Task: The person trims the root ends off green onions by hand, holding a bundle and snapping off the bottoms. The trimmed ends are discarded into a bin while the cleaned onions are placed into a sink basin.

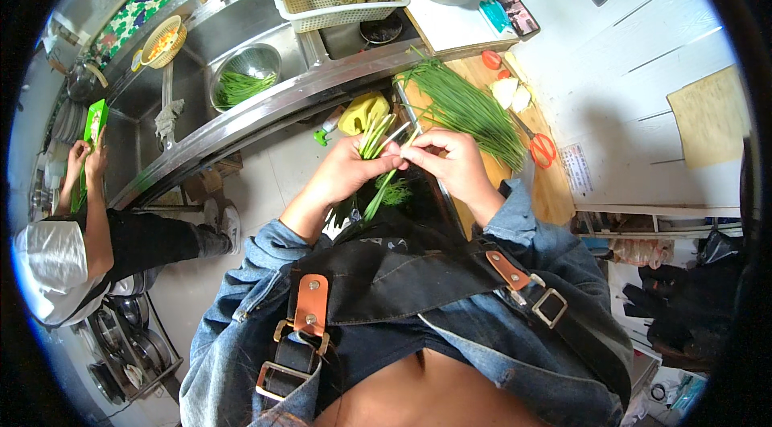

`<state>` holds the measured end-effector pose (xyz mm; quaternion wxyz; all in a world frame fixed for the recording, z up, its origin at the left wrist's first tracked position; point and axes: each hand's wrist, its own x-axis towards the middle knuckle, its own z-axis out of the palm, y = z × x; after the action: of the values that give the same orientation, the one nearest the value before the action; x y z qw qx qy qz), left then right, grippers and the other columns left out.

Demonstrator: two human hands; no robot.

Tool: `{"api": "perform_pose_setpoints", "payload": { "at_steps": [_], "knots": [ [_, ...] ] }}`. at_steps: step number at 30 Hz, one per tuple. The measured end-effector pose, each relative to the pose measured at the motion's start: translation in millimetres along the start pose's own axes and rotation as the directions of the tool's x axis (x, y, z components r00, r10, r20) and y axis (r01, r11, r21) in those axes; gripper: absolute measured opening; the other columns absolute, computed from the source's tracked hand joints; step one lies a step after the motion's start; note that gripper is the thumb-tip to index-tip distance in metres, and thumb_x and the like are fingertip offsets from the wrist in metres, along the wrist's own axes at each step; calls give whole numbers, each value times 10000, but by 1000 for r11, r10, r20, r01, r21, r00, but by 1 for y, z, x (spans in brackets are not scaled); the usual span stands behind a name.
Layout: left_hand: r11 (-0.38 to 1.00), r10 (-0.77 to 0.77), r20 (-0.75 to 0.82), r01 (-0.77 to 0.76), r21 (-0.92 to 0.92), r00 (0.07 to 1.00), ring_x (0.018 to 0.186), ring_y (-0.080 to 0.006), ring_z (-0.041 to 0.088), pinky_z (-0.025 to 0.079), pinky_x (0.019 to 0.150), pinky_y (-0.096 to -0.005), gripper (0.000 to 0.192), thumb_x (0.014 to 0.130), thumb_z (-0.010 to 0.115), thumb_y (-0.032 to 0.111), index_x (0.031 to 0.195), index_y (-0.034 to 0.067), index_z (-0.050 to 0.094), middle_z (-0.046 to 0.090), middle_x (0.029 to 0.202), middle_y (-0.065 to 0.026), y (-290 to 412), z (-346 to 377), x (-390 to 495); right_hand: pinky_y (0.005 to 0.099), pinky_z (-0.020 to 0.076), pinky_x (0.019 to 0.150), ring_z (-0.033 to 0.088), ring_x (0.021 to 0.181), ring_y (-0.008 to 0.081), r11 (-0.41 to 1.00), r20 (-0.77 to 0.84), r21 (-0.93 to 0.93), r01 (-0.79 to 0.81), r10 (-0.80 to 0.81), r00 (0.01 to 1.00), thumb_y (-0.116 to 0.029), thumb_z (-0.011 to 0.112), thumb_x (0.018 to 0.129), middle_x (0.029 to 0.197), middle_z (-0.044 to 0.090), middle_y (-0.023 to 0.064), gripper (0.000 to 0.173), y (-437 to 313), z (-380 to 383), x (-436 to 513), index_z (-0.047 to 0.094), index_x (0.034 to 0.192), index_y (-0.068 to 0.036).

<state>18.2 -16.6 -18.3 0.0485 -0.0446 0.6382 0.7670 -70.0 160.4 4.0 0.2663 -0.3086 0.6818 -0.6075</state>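
Observation:
A small bunch of garlic chives [375, 136] sits in my left hand [344, 170], pale stem ends up and green leaves hanging below. My right hand [443, 155] pinches at a pale stem beside the bunch, thumb and forefinger together, close to my left fingertips. To the right, a large heap of green chives [470, 107] lies across a wooden cutting board [552, 201]. Scissors with orange-red handles [543, 149] rest on the board next to the heap. Beneath my hands is a dark area, partly hidden, with some feathery greens [395, 192] in it.
Ahead runs a steel sink [199, 137] with a metal colander [247, 56] of cut greens. A white basket [301, 15] stands on its far side. Tomato pieces [491, 59] and a phone [518, 14] are at the right. Another person [90, 240] works at the left, holding a green tool.

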Motion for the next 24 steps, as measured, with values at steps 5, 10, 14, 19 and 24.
{"api": "perform_pose_setpoints", "payload": {
  "at_steps": [5, 10, 14, 19, 24],
  "knots": [
    [1000, -1, -7, 1, -16, 1000, 722, -62, 570, 457, 690, -204, 103, 834, 675, 109, 902, 36, 651, 673, 825, -15, -3, 6, 1, 250, 431, 543, 556, 598, 102, 960, -68, -232, 156, -176, 982, -89, 669, 811, 708, 626, 45, 85, 12, -6, -1, 671, 839, -9],
    [986, -166, 44, 167, -21, 985, 585, -23, 478, 371, 524, -163, 134, 856, 650, 170, 927, 57, 662, 687, 796, -17, 12, 6, 0, 269, 430, 568, 569, 644, 132, 878, -12, -421, 230, -258, 966, -85, 673, 795, 723, 600, 54, 79, -3, -16, -4, 658, 832, -18],
    [977, -212, 67, 214, -18, 975, 564, -22, 457, 355, 510, -158, 134, 859, 645, 181, 922, 65, 660, 688, 795, -20, 20, 6, -3, 274, 439, 608, 578, 685, 140, 630, 51, -692, 354, -446, 893, -45, 680, 767, 737, 605, 52, 91, -10, -23, -5, 653, 845, -10],
    [989, -151, 47, 151, -2, 987, 609, -22, 494, 384, 542, -164, 107, 861, 644, 163, 911, 68, 648, 680, 798, -10, 17, 10, -2, 249, 432, 575, 576, 661, 119, 920, -84, -308, 243, -281, 956, -45, 668, 780, 746, 626, 53, 90, -8, -11, -9, 665, 857, 1],
    [1000, -23, 36, 22, 18, 999, 701, -48, 564, 434, 635, -187, 84, 870, 632, 121, 902, 43, 624, 672, 819, -7, 11, 13, 0, 235, 427, 548, 555, 614, 86, 974, -112, -184, 133, -155, 981, -52, 656, 797, 730, 639, 58, 87, -2, -10, -10, 662, 840, 24]
  ]
}}
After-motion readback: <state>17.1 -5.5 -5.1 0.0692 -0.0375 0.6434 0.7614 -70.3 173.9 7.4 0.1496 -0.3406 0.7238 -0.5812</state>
